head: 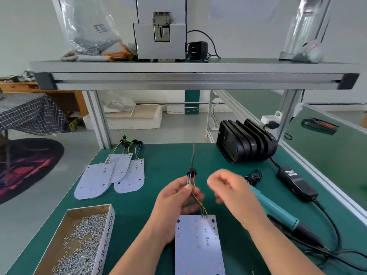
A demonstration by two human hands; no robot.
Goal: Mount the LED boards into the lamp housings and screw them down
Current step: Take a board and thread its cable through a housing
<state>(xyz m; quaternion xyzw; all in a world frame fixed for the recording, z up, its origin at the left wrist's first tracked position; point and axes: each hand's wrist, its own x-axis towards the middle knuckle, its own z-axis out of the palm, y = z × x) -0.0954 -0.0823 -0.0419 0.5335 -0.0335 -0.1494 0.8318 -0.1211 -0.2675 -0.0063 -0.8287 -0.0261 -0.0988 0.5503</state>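
A white LED board [198, 245] lies on the green mat near the front edge, its coloured wires [198, 203] running up to a black cable gland [191, 172]. My left hand [176, 203] pinches those wires just below the gland. My right hand [232, 189] hovers beside it, blurred, fingers loosely curled and holding nothing. Several more LED boards [111, 177] are fanned out at the left. A row of black lamp housings [246, 141] stands on edge at the back right. A teal electric screwdriver [278, 211] lies under my right forearm.
A cardboard box of screws [79, 245] sits at the front left. A black power adapter [297, 183] and its cables lie at the right. An aluminium shelf [194, 76] spans overhead, carrying a grey machine [160, 36] and bagged parts.
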